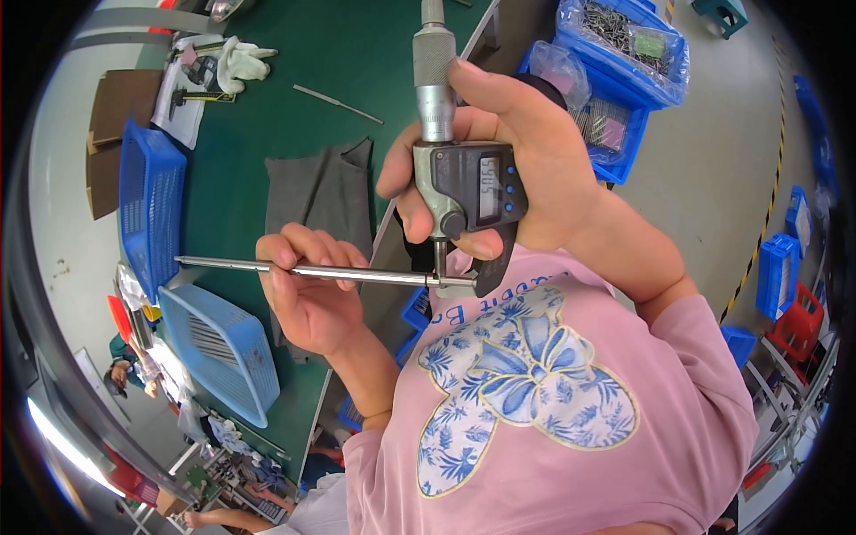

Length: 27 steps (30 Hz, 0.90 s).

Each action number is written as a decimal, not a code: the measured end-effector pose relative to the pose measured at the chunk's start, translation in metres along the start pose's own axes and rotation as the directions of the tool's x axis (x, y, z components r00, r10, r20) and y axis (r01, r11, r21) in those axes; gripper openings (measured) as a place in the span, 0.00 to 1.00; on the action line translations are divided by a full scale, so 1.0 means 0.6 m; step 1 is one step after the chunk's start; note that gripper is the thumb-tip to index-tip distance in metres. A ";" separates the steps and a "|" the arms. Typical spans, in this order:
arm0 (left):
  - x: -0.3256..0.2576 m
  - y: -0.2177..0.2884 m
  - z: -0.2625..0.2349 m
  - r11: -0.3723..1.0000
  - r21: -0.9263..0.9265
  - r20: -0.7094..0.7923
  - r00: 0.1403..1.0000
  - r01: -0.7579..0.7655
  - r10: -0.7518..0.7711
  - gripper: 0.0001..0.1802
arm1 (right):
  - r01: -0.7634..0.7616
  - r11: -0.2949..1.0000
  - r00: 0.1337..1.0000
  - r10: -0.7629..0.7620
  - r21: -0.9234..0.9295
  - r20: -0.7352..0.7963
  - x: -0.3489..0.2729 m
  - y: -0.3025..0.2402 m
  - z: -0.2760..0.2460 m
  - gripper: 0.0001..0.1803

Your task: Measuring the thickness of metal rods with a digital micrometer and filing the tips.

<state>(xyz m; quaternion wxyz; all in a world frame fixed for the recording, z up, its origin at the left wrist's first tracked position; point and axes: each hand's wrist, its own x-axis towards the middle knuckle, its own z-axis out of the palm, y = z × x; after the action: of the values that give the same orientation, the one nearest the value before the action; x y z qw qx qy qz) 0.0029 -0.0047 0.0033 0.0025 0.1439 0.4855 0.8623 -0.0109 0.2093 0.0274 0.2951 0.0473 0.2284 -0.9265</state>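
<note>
Although fingers hide part of its length, the rod (374,275) presents as slender, straight and bright, with a polished metal surface. Its far left end narrows to a fine tip, and a thin dark ring shows close to its right end. It is held crosswise in front of the pink shirt (544,446), its left portion above the green table (223,196). The left hand (312,308) grips it between thumb and fingers. The right hand (544,147) is closed around a digital micrometer (459,169), whose spindle (440,257) stands at a right angle to the rod near its ringed end; whether the anvil touches the underside cannot be seen.

On the table, a grey cloth (312,192) lies behind the left hand, with a second, thinner rod (339,104) beyond it. White gloves (242,64) and a caliper (203,95) are at the far left corner. A dark blue basket (152,192) and a light blue basket (265,366) stand along the left side, the former just by the tip. Blue bins (629,160) holding metal parts stand beyond the right hand, which partly obstructs the view of the micrometer.
</note>
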 end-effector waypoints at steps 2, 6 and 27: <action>0.002 -0.001 -0.002 1.000 -0.001 0.005 1.000 -0.002 0.002 0.10 | 0.015 0.999 1.000 -0.015 -0.030 0.003 0.002 -0.001 -0.001 0.35; 0.003 0.005 -0.003 1.000 -0.019 -0.004 1.000 -0.018 0.018 0.10 | 0.063 0.991 0.998 -0.063 -0.119 0.007 0.005 0.002 -0.002 0.40; 0.041 -0.015 0.020 0.923 0.347 0.076 0.986 -0.165 0.147 0.11 | 0.353 0.904 0.926 -0.375 -0.241 -0.049 -0.018 -0.029 -0.051 0.36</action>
<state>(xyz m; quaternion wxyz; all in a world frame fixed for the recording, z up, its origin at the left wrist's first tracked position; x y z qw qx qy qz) -0.0192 0.0134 0.0075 -0.0801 0.2010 0.6186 0.7554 -0.0136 0.2415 0.0094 0.1093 0.0131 0.3513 -0.9298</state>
